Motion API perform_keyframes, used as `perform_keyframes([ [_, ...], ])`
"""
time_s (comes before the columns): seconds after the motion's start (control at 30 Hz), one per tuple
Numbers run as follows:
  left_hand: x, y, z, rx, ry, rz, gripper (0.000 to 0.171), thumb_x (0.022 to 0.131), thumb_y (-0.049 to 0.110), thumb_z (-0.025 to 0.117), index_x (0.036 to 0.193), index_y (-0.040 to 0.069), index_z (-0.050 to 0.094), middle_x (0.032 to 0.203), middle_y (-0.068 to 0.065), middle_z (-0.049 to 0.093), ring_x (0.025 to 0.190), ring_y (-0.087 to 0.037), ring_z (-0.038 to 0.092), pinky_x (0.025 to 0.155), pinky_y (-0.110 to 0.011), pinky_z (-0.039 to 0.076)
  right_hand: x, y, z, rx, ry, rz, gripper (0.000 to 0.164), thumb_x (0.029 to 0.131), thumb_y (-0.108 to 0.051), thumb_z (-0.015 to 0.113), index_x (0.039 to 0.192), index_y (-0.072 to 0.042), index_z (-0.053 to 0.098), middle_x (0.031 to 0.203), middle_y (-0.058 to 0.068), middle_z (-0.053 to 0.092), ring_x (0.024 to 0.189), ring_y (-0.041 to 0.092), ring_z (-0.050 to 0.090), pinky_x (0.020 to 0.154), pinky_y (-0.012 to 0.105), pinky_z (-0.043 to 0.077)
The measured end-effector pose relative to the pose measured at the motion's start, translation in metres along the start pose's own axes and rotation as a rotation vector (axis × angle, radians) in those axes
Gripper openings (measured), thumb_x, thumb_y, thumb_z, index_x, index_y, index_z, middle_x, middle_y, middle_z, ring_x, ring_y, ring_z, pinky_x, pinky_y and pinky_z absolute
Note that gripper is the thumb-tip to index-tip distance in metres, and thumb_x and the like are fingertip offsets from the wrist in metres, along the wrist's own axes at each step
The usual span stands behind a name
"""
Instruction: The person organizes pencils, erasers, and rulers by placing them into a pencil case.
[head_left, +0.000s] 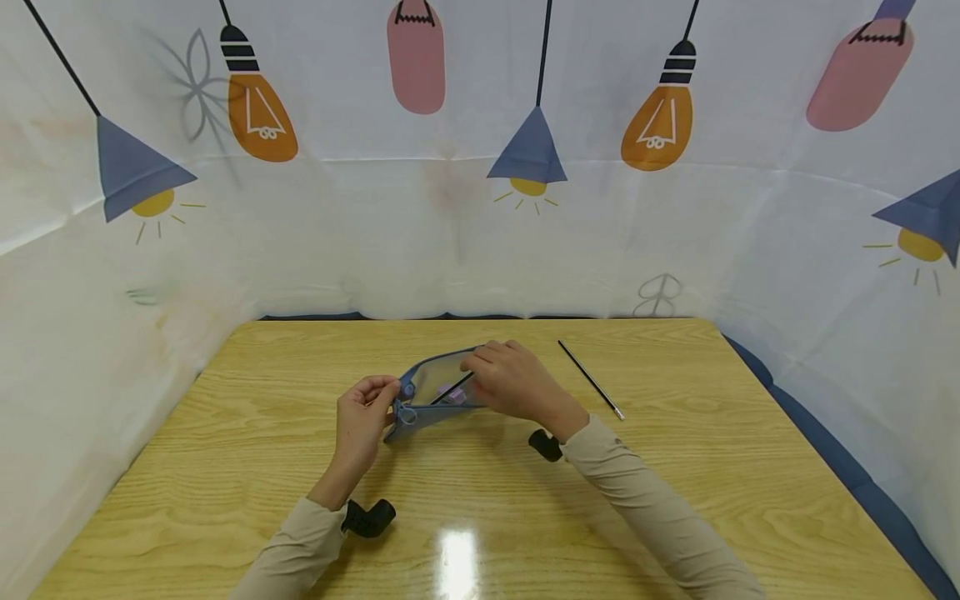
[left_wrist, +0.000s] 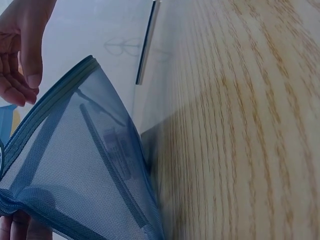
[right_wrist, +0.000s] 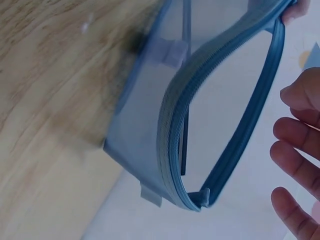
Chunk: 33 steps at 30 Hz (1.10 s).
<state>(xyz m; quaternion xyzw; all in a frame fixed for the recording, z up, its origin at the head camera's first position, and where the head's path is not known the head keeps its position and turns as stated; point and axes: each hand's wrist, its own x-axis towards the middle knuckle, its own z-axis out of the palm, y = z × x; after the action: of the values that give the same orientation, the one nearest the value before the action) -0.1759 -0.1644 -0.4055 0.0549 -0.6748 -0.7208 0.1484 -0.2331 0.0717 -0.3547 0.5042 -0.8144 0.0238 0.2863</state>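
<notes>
A blue mesh zipper pouch (head_left: 427, 418) stands unzipped above the table, its mouth wide. At the left corner, by the zipper end, my left hand (head_left: 362, 425) pinches its edge. Inside lie a dark pencil (right_wrist: 184, 150), slanting up toward the mouth, and a small pale purple block (right_wrist: 174, 53), perhaps an eraser; both show through the mesh. Over the pouch's right end is my right hand (head_left: 513, 385). The right wrist view shows its fingers (right_wrist: 295, 159) loosely bent, spread and apart from the pouch, with nothing between them.
Another black pencil (head_left: 591, 380) lies slanted on the wooden table (head_left: 675, 500), right of the pouch. Black wrist-worn devices (head_left: 369, 518) sit at both cuffs. A white printed cloth (head_left: 337, 225) hangs behind the table and along its sides.
</notes>
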Motion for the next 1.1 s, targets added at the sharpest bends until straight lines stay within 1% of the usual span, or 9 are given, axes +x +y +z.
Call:
perform_keyframes([
  [0.13,0.000,-0.001,0.000,-0.005,0.005,0.008,0.016,0.094,0.007,0.064,0.100,-0.008,0.064,0.079,-0.005,0.065,0.066,-0.008,0.060,0.053,-0.021,0.053,-0.002,0.002,-0.003,-0.003,0.015,-0.001,0.019,0.088,-0.014,0.071,0.106,-0.011,0.068,0.097,0.002,0.067,0.087,0.019,0.063,0.073,0.036,0.052],
  [0.3,0.001,-0.001,0.000,0.001,0.006,0.001,0.016,0.095,0.007,0.063,0.101,-0.008,0.064,0.079,-0.003,0.065,0.066,-0.008,0.060,0.053,-0.021,0.052,-0.004,0.003,-0.007,-0.003,0.029,0.004,0.021,0.086,-0.013,0.072,0.106,-0.010,0.068,0.097,0.003,0.067,0.088,0.020,0.063,0.073,0.037,0.051],
  [0.53,0.002,-0.001,0.001,0.001,0.015,-0.016,0.014,0.095,0.007,0.063,0.102,-0.005,0.064,0.078,0.000,0.065,0.068,-0.008,0.060,0.053,-0.022,0.052,-0.008,0.006,-0.012,-0.015,0.044,0.077,0.020,0.085,-0.011,0.073,0.104,-0.010,0.069,0.096,0.003,0.068,0.088,0.021,0.063,0.071,0.038,0.051],
  [0.7,0.002,-0.001,0.001,0.002,0.025,-0.019,0.014,0.095,0.008,0.063,0.103,-0.004,0.065,0.078,0.000,0.065,0.069,-0.009,0.059,0.054,-0.023,0.053,-0.011,0.008,-0.015,-0.016,0.074,0.098,0.019,0.083,-0.012,0.074,0.102,-0.010,0.070,0.094,0.002,0.067,0.083,0.020,0.062,0.069,0.037,0.051],
  [0.93,0.003,-0.001,0.001,0.001,0.035,-0.035,0.015,0.095,0.010,0.064,0.103,-0.003,0.065,0.078,0.001,0.064,0.068,-0.008,0.058,0.053,-0.023,0.053,-0.016,0.012,-0.019,-0.006,0.074,0.154,0.020,0.083,-0.011,0.074,0.103,-0.010,0.069,0.095,0.003,0.066,0.082,0.020,0.061,0.068,0.038,0.050],
  [1.1,0.005,0.000,0.001,-0.010,0.038,-0.025,0.015,0.095,0.008,0.063,0.103,-0.004,0.065,0.078,0.001,0.065,0.069,-0.008,0.058,0.052,-0.023,0.052,-0.020,0.015,-0.023,-0.021,0.072,0.202,0.020,0.083,-0.011,0.074,0.102,-0.009,0.068,0.096,0.004,0.066,0.083,0.021,0.061,0.067,0.037,0.051],
])
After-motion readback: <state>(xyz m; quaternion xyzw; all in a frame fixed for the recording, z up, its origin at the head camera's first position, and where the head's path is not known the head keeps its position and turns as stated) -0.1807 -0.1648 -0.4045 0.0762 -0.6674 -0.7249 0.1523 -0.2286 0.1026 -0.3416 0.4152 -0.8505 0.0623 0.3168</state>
